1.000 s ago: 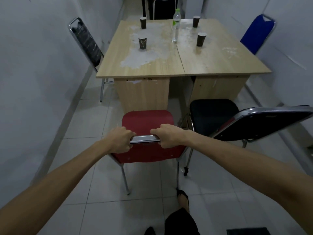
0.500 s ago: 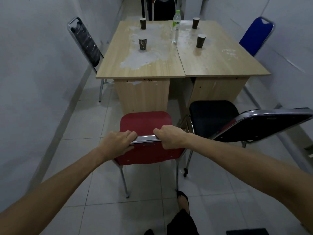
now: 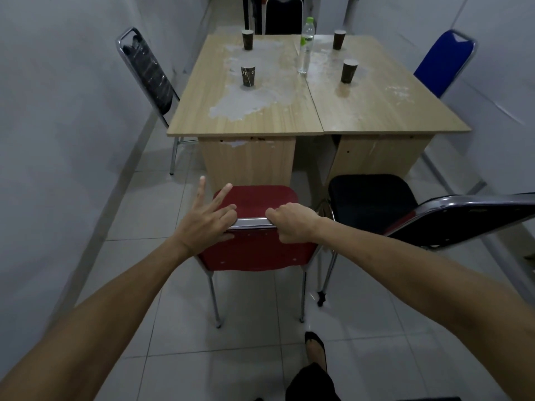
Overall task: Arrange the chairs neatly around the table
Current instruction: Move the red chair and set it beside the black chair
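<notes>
Right hand (image 3: 292,222) fisted around the red chair (image 3: 254,250)'s chrome top rail — left hand (image 3: 207,224) splayed open, palm resting on it.

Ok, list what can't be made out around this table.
Head view only:
- Far black chair: seat hidden behind the table, top cut by the frame.
- Blue chair: seat and legs hidden by the table.
- Cup lettering: too small to read.
- Right-hand black chair: backrest cut off by the frame edge.

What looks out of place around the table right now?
The black chair at right sits turned askew, its backrest angled away from the table, unlike the squared-up red chair. A pale, worn-looking patch mars the tabletop's left half.
</notes>
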